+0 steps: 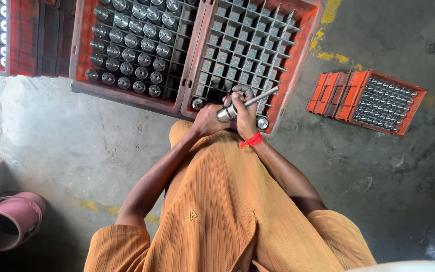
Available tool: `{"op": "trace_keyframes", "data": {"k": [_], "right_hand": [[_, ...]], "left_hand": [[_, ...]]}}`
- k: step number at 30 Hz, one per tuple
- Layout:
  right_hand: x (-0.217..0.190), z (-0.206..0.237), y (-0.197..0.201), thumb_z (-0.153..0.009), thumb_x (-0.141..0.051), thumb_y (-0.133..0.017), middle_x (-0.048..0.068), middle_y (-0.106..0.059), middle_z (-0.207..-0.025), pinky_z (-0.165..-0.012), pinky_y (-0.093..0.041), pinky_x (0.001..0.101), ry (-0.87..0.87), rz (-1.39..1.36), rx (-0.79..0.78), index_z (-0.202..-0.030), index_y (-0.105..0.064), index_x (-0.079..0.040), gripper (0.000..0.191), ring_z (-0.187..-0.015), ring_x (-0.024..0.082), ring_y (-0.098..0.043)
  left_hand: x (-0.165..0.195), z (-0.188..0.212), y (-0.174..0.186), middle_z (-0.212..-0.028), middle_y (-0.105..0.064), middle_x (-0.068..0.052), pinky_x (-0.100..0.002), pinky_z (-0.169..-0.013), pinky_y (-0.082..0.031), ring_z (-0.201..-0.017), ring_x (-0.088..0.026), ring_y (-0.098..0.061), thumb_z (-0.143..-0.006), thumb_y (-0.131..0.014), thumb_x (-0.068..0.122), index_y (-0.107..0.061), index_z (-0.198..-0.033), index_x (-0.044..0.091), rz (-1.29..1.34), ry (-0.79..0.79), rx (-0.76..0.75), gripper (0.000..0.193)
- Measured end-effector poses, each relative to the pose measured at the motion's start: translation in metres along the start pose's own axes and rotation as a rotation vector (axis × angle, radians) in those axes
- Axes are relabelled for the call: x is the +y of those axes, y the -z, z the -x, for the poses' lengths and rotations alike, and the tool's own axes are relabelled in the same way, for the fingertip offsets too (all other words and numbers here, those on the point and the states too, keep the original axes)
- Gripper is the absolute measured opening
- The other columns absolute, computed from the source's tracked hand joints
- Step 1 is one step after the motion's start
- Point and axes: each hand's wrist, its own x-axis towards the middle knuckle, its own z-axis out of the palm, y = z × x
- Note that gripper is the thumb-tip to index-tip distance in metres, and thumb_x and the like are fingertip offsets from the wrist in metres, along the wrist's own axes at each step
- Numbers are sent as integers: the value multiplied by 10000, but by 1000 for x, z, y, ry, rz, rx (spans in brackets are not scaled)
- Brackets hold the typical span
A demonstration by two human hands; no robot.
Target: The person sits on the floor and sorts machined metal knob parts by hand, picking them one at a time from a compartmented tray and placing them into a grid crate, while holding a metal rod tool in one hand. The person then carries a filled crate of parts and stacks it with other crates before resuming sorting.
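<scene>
My right hand (245, 113) was closed around a steel shaft (245, 104), its thin end slanting up to the right over the near edge of the orange divider crate (305, 65). My left hand (208, 120) was curled beside it at the shaft's thick end, touching it, I think, though the grip was hidden. Another shaft (262, 122) stood in a corner cell just beside my right hand. The neighbouring crate (82, 50) held rows of shafts.
</scene>
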Motion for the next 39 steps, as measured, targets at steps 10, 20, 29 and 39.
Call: {"op": "trace_keyframes", "data": {"k": [10, 20, 29, 39], "right_hand": [[28, -30, 60, -1007, -19, -606, 87, -682, -868, -740, -578, 346, -209, -282, 312, -1117, -620, -34, 111, -830, 219, -681], [29, -7, 75, -1002, -56, -610, 87, -685, -880, -778, -581, 355, -185, -311, 425, -1110, -632, -60, 110, -874, 230, -696], [-1, 8, 47, -1085, -368, -592, 146, -712, -968, -816, -623, 400, -410, -734, 285, -1050, -598, -43, 327, -956, 281, -718], [26, 36, 21, -1055, -365, -535, 77, -685, -964, -840, -643, 456, -467, -247, 356, -1012, -588, -83, 290, -948, 262, -733]], "left_hand": [[-18, 15, 18, -993, -742, -220, -490, -764, -552, -902, -391, -709, -921, -792, 419, -566, -1356, 38, -146, -3, -4, 620], [-45, 10, 43, -1237, -663, -209, -383, -705, -632, -978, -346, -710, -895, -516, -108, -630, -1218, 24, -415, -346, 450, 368], [-31, -134, 176, -1348, -568, -230, -514, -963, -490, -1212, -383, -522, -938, -811, 275, -703, -1285, 74, -545, -268, 838, 416], [11, -203, 209, -1444, -448, -207, -656, -1130, -326, -1417, -385, -368, -837, -904, 284, -720, -1169, 25, -714, -223, 544, 460]]}}
